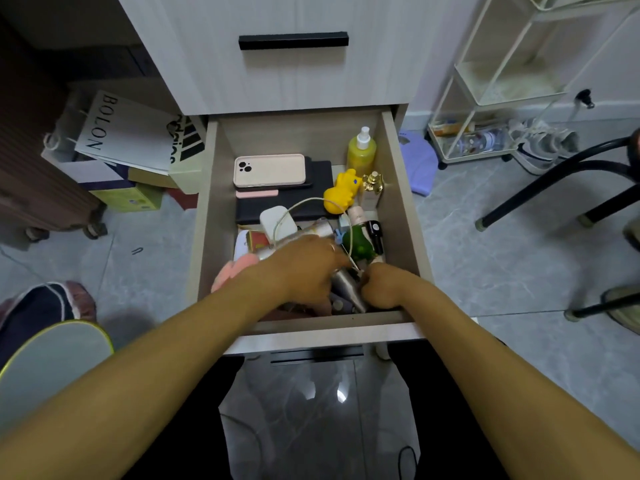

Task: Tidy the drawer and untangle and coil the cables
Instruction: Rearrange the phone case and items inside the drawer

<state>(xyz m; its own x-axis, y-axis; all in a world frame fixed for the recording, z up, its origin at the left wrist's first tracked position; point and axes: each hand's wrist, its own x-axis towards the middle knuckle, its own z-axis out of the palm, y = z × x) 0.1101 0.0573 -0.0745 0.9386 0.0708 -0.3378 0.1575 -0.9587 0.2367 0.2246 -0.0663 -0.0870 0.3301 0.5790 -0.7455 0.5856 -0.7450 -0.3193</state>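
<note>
The open drawer (403,188) is full of small items. A pale cable (313,201) arcs from a white charger block (278,223) over the clutter and runs down toward my hands. My right hand (379,285) is curled into a fist at the drawer's front right and pinches the cable's near end. My left hand (304,268) reaches in palm down, fingers curled among silver tubes (346,287) beside the cable; what it holds is hidden. A phone in a pink case (270,169) lies on dark flat cases at the back.
In the drawer also stand a yellow spray bottle (362,150), a yellow toy (341,192), a green toy (360,244) and a gold-capped bottle (372,188). Paper bags (128,133) lie on the floor at left, a white wire rack (485,98) and black chair legs (554,181) at right.
</note>
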